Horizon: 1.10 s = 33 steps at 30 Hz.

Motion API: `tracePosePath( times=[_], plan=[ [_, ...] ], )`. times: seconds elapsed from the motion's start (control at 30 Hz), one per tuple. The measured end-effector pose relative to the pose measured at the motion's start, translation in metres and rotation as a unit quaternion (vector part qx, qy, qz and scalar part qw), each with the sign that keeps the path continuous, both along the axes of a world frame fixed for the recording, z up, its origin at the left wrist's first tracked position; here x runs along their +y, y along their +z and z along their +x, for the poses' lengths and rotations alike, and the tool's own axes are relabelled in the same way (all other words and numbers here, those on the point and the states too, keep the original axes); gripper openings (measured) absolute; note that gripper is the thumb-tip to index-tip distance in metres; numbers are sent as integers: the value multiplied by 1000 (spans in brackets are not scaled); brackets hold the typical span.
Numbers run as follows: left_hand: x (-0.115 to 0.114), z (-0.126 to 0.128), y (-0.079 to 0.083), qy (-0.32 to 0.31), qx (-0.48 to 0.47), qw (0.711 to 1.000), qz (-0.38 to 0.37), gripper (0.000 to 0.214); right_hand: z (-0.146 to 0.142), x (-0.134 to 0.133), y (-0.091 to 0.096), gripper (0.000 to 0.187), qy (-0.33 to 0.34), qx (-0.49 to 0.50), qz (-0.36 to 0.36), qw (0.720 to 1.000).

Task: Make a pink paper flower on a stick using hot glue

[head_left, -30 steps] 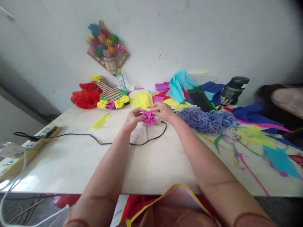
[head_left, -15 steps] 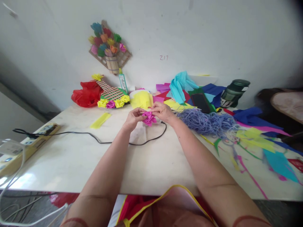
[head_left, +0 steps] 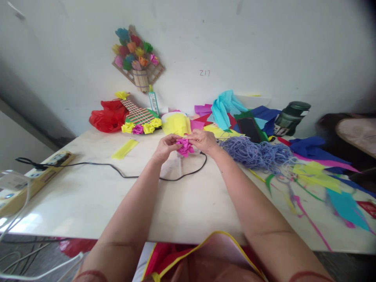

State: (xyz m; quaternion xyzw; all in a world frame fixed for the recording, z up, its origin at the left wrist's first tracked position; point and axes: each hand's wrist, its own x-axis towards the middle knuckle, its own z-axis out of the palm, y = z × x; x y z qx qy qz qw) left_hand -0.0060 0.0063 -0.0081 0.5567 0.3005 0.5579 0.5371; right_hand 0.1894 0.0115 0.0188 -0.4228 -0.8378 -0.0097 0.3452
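A pink paper flower [head_left: 185, 148] is held in both hands above the middle of the table. My left hand [head_left: 168, 146] is closed on its left side, thumb and fingers pinching the petals. From the upper right, my right hand [head_left: 203, 140] closes with its fingertips at the flower's top edge. The fingertips of both hands nearly meet there, and what lies between them is partly hidden. Just behind the hands is a stack of yellow paper [head_left: 176, 124]. A strip of yellow paper [head_left: 125, 149] lies to the left.
A black cord [head_left: 117, 171] runs from the power strip [head_left: 44, 176] to beneath the hands. Purple yarn [head_left: 258, 152], a phone [head_left: 248, 129] and a dark green bottle [head_left: 291, 118] are at right. A stick guitar with paper flowers [head_left: 139, 114] leans at the back left.
The camera view has shifted very slightly. Both hands stay on the pink flower, with only a small movement of the right fingers along its top.
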Motion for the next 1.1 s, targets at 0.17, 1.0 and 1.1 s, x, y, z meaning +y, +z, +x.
tracePosePath(
  times=[0.17, 1.0, 1.1],
  plan=[
    [2, 0, -2, 4, 8, 1000, 10, 41, 0, 5, -3, 21, 40, -3, 1, 999],
    [3, -1, -3, -6, 10, 1000, 22, 40, -1, -4, 1, 24, -26, -54, 4, 998],
    [2, -1, -2, -3, 11, 999, 31, 40, 0, -6, 2, 25, -44, -74, 5, 996]
  ],
)
